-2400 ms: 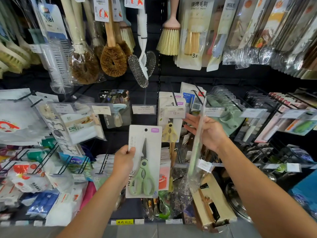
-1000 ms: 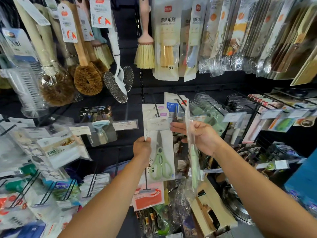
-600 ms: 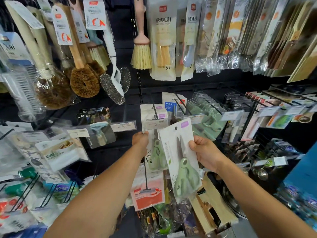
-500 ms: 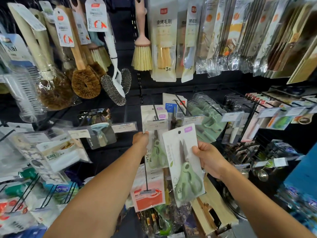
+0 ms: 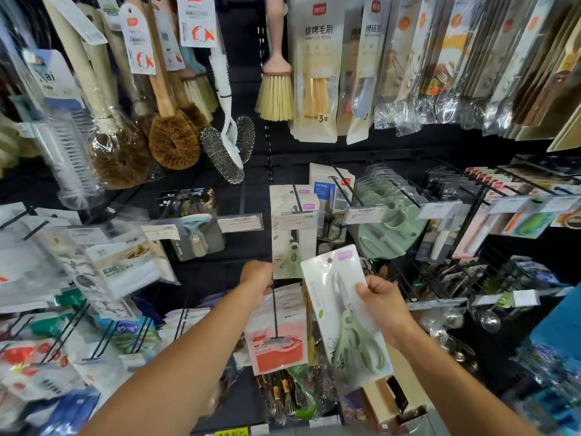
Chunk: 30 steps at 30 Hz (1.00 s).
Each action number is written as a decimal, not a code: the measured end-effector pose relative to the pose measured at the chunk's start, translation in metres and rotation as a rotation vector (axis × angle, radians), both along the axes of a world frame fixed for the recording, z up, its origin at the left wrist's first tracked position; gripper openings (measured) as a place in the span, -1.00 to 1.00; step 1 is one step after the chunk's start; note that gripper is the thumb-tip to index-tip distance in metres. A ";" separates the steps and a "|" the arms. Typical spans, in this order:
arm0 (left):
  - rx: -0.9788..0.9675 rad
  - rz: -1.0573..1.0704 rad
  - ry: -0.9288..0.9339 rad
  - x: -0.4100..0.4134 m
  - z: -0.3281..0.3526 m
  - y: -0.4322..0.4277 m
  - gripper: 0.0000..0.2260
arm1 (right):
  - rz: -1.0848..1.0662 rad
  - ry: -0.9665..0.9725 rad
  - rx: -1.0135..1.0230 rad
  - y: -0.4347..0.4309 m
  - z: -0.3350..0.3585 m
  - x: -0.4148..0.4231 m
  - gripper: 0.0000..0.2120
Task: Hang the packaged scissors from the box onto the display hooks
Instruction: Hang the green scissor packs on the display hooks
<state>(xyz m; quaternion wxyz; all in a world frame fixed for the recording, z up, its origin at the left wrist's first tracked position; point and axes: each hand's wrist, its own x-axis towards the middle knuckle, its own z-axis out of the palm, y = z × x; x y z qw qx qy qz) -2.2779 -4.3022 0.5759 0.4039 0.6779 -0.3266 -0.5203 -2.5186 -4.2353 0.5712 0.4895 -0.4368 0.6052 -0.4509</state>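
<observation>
The left hand (image 5: pixel 257 278) is curled at the lower left corner of the hung scissors pack (image 5: pixel 294 243) and seems to pinch it, though its fingertips are hidden behind the card. That pack hangs on the display hook (image 5: pixel 297 199) above the hand, with a price tag (image 5: pixel 298 220) across the hook's tip. Pulling that corner down or sideways could drag the hung packs forward and off the hook, or swing them across its tip and block it.

Just right of that hand, the packaged scissors (image 5: pixel 345 313) are gripped at their right edge by the right hand (image 5: pixel 382 305), thumb on the front and fingers behind. The card is tilted, its hang hole (image 5: pixel 329 260) at the upper left, below the tag and not yet on the hook. The hole is small and the tag stands in the way, so the card may butt the tag or slide past the tip. A one-edge grip lets the card twist, and the glossy sleeve could slip.

Below the right hand stands the cardboard box (image 5: pixel 393 401), where a dropped pack would likely land, or among the goods beside it.
</observation>
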 end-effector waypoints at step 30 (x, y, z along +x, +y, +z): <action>0.275 -0.838 -0.877 0.061 -0.063 0.158 -0.76 | -0.108 -0.087 -0.178 -0.057 0.018 0.073 -0.82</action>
